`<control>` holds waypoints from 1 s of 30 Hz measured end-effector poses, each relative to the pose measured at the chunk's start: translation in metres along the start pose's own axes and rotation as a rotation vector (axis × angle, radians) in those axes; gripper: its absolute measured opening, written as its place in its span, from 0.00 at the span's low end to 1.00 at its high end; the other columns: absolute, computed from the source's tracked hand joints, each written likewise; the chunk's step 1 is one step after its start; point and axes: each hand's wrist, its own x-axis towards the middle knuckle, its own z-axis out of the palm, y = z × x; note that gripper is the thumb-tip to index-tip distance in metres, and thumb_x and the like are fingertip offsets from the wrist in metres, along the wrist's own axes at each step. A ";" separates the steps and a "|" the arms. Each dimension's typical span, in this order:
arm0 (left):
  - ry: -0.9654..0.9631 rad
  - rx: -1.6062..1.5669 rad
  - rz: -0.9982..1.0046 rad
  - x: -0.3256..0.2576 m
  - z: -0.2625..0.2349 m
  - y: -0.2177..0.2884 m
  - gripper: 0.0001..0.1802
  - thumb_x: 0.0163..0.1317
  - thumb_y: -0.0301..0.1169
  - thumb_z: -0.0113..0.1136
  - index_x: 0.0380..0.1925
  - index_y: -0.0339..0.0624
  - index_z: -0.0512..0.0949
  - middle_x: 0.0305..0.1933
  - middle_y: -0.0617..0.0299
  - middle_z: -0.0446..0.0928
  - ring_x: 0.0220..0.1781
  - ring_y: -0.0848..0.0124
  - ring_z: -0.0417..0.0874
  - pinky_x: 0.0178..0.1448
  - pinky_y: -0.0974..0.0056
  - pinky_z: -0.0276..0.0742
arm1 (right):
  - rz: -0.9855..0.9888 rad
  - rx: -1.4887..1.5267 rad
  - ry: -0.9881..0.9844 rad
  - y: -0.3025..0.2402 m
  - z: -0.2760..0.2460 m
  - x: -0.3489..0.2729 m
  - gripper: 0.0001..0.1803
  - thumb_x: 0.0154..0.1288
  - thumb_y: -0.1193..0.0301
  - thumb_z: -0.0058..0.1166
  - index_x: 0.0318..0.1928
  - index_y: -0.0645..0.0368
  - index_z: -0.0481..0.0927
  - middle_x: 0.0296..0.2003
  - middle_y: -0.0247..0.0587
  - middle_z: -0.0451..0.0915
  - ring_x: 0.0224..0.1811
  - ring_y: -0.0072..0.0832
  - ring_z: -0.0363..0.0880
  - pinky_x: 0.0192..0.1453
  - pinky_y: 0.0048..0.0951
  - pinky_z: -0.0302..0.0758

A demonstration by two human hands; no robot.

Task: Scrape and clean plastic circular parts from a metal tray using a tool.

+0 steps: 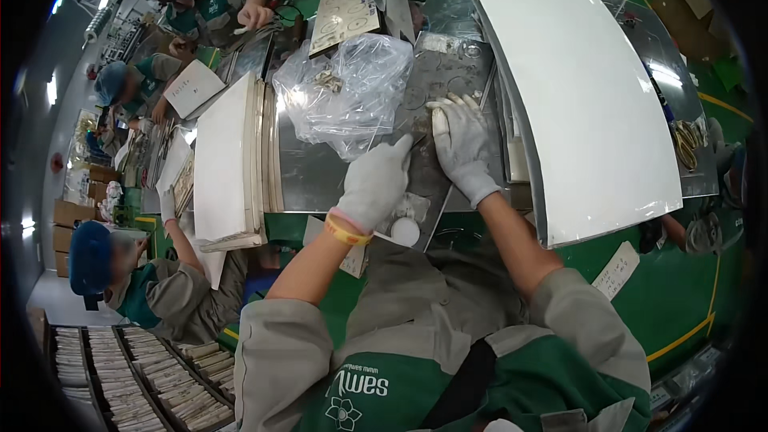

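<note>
Both my hands wear white-grey work gloves and are over a dark, worn, transparent-looking sheet (460,72) on the metal table. My left hand (376,184) is closed, thumb side toward the sheet; whatever its fingers pinch is hidden. To its right, my right hand (464,144) lies flat on the sheet with fingers stretched forward, their tips stained yellowish. A crumpled clear plastic bag (352,84) with small pale bits in it sits just beyond my left hand. Close to my left wrist is a small round white piece (405,231) at the table's near edge.
Large white curved sheets (588,104) are stacked on the right, jutting past the table edge. A stack of white boards (228,164) stands on the left. Beyond the bag lies a board with circle marks (346,16). Several co-workers in caps work at the left and far side.
</note>
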 end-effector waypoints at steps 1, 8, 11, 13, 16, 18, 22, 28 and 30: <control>0.054 -0.041 0.042 -0.010 -0.002 -0.007 0.17 0.67 0.35 0.49 0.56 0.50 0.74 0.32 0.48 0.79 0.36 0.50 0.81 0.38 0.49 0.76 | 0.013 -0.021 0.024 0.001 -0.001 -0.003 0.14 0.69 0.65 0.43 0.43 0.54 0.83 0.47 0.42 0.82 0.59 0.35 0.74 0.72 0.38 0.59; -0.106 0.120 0.091 -0.039 -0.006 0.005 0.24 0.60 0.31 0.53 0.59 0.49 0.70 0.34 0.48 0.77 0.33 0.50 0.82 0.35 0.49 0.79 | -0.019 -0.021 0.005 -0.006 0.000 0.001 0.14 0.68 0.64 0.44 0.43 0.55 0.82 0.46 0.43 0.82 0.58 0.36 0.75 0.72 0.38 0.57; -0.157 0.151 0.113 -0.013 -0.019 0.014 0.12 0.61 0.30 0.52 0.45 0.44 0.74 0.31 0.49 0.79 0.33 0.51 0.83 0.34 0.51 0.79 | -0.032 -0.061 -0.002 -0.005 -0.003 -0.001 0.15 0.68 0.64 0.43 0.44 0.55 0.82 0.48 0.43 0.82 0.59 0.36 0.74 0.73 0.39 0.55; -0.167 0.145 0.137 -0.009 -0.022 0.010 0.15 0.64 0.32 0.49 0.50 0.48 0.75 0.31 0.50 0.79 0.33 0.52 0.83 0.34 0.50 0.78 | -0.012 -0.050 -0.023 0.002 -0.002 0.002 0.15 0.69 0.64 0.43 0.44 0.55 0.82 0.48 0.44 0.82 0.59 0.36 0.75 0.73 0.39 0.56; -0.169 0.131 0.107 -0.045 -0.010 0.005 0.20 0.61 0.30 0.53 0.55 0.49 0.73 0.33 0.51 0.77 0.33 0.51 0.83 0.36 0.49 0.78 | -0.001 -0.062 -0.041 0.001 0.003 -0.006 0.14 0.68 0.64 0.44 0.43 0.56 0.82 0.48 0.44 0.82 0.59 0.37 0.74 0.72 0.40 0.57; -0.088 0.117 0.116 -0.037 -0.011 0.004 0.21 0.59 0.31 0.55 0.54 0.46 0.72 0.33 0.51 0.77 0.34 0.52 0.84 0.36 0.51 0.79 | -0.039 -0.046 -0.003 -0.009 -0.001 -0.002 0.14 0.68 0.64 0.45 0.43 0.56 0.82 0.48 0.44 0.82 0.59 0.37 0.74 0.72 0.40 0.58; -0.117 0.143 0.139 -0.013 -0.015 0.011 0.17 0.59 0.31 0.56 0.49 0.43 0.74 0.29 0.49 0.77 0.31 0.52 0.83 0.33 0.52 0.79 | -0.048 -0.083 0.011 0.005 0.003 0.002 0.15 0.68 0.65 0.44 0.43 0.56 0.83 0.48 0.44 0.82 0.59 0.37 0.75 0.72 0.40 0.59; -0.184 0.201 0.090 -0.013 -0.024 0.022 0.13 0.55 0.29 0.60 0.40 0.40 0.73 0.32 0.49 0.80 0.32 0.53 0.85 0.32 0.55 0.81 | -0.040 -0.046 -0.014 -0.005 -0.001 -0.002 0.17 0.70 0.64 0.41 0.43 0.59 0.83 0.48 0.44 0.83 0.59 0.37 0.76 0.71 0.39 0.60; -0.155 0.185 0.124 -0.016 -0.020 0.019 0.15 0.54 0.30 0.61 0.41 0.40 0.72 0.33 0.49 0.80 0.33 0.53 0.86 0.33 0.55 0.82 | -0.056 -0.084 0.015 0.000 -0.006 -0.001 0.18 0.70 0.64 0.41 0.44 0.59 0.83 0.49 0.44 0.82 0.59 0.36 0.76 0.71 0.38 0.60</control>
